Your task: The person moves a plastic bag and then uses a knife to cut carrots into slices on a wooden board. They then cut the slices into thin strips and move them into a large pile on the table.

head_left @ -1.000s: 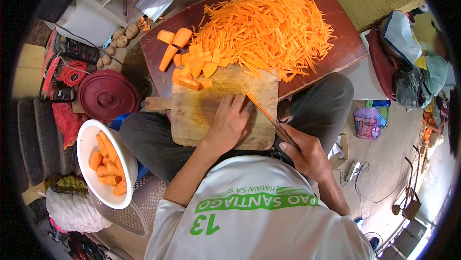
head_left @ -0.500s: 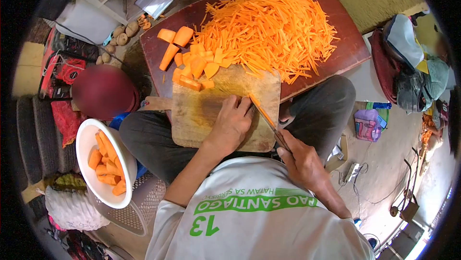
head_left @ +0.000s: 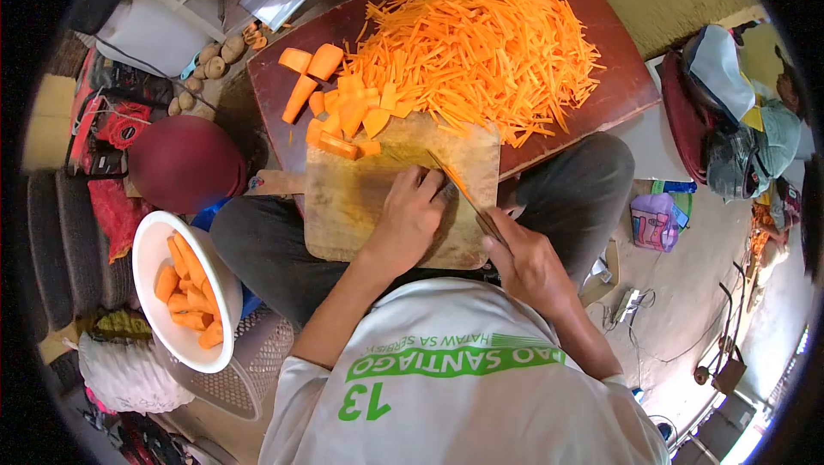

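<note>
My left hand [head_left: 410,216] rests on the wooden cutting board [head_left: 339,229] with its fingers curled down; whatever lies under the fingertips is hidden. In my right hand [head_left: 528,259] is the handle of a knife [head_left: 470,196], its blade slanting up and left beside the left fingers. An orange strip of carrot shows along the blade. Just beyond the board's far left edge lie cut carrot chunks and slices [head_left: 352,113]. A large heap of carrot matchsticks [head_left: 481,53] spreads behind the board.
The board lies across my lap against a dark red tabletop [head_left: 622,87]. At my left stands a white basin [head_left: 148,310] holding peeled carrots [head_left: 190,293]. Near it is a round maroon object [head_left: 184,164]. A purple basket [head_left: 654,220] sits on the floor at right.
The knife and my right hand have shifted slightly up and left, bringing the blade tip farther past the left fingers. My left hand stays nearly in place.
</note>
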Action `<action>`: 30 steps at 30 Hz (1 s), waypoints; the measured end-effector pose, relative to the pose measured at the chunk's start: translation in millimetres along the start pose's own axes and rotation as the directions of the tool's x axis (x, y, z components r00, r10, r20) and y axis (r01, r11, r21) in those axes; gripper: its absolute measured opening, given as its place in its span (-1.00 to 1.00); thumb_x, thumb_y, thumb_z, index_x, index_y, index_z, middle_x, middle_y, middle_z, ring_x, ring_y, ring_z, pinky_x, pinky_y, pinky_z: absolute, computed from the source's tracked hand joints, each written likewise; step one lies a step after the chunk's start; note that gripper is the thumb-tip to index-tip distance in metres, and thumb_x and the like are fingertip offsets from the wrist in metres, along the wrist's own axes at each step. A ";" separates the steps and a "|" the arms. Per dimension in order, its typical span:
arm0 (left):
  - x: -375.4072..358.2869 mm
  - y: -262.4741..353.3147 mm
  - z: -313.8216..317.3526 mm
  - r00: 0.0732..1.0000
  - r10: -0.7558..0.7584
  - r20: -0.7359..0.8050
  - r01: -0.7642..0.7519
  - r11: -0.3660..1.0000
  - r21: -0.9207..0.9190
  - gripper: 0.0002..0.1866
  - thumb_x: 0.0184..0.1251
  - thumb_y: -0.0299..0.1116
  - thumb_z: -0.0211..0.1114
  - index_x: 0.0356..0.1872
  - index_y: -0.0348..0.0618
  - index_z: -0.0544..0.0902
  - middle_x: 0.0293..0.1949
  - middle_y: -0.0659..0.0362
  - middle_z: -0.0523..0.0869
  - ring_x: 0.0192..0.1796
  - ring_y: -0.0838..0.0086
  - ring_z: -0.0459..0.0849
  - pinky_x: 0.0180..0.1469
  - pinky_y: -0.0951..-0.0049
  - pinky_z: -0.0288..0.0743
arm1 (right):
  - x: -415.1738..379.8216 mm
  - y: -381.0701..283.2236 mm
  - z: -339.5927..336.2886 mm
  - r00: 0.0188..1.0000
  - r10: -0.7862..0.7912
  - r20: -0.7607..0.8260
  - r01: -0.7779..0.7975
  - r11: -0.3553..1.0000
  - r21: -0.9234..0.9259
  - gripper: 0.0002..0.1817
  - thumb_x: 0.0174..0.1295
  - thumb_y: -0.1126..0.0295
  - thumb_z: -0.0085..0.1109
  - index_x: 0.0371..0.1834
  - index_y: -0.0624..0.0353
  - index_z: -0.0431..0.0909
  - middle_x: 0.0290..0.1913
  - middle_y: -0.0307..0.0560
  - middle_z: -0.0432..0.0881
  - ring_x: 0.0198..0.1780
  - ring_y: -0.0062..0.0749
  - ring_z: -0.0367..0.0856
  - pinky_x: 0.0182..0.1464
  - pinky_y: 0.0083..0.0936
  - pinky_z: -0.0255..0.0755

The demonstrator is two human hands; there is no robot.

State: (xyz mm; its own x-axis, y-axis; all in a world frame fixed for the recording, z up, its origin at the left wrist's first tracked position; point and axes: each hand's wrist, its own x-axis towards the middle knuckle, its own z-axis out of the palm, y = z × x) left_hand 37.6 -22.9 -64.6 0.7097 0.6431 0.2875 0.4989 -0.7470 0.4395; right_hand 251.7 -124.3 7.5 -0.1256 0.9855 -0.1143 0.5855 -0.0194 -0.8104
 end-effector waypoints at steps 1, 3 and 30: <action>0.3 1.1 -2.0 1.000 -0.001 0.000 0.001 1.000 0.003 -0.64 0.28 -0.45 0.29 0.05 -0.37 0.80 0.09 -0.04 0.66 0.16 0.00 0.57 0.30 0.04 0.54 | 6.0 2.5 0.3 1.000 -0.007 0.013 0.007 1.000 0.008 -0.61 0.59 0.43 0.24 0.39 0.30 0.50 0.03 0.46 0.74 0.06 0.46 0.76 0.01 0.09 0.67; 1.6 1.7 -6.3 1.000 -0.003 0.002 0.003 1.000 0.006 -0.65 0.30 -0.44 0.28 0.05 -0.38 0.80 0.09 -0.04 0.66 0.16 0.00 0.57 0.30 0.04 0.55 | 8.8 -0.8 -4.0 0.999 -0.012 0.030 0.012 1.000 -0.004 -0.62 0.59 0.43 0.23 0.38 0.31 0.50 0.01 0.46 0.75 0.06 0.46 0.76 0.00 0.10 0.66; -8.1 1.3 -7.4 1.000 -0.003 -0.003 0.003 1.000 -0.020 -0.67 0.23 -0.46 0.31 -0.03 -0.42 0.79 0.13 -0.05 0.67 0.17 -0.01 0.58 0.23 0.09 0.54 | -0.9 -4.0 -6.3 0.997 -0.028 0.068 0.032 0.998 -0.060 -0.60 0.60 0.47 0.19 0.42 0.32 0.50 -0.03 0.41 0.75 0.03 0.43 0.76 0.02 -0.01 0.67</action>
State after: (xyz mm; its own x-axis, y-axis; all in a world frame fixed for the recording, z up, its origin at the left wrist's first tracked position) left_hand 28.8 -27.9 -60.1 0.7066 0.6461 0.2886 0.4912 -0.7414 0.4573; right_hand 254.5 -124.1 14.4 -0.1957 0.9719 -0.1306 0.6286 0.0221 -0.7774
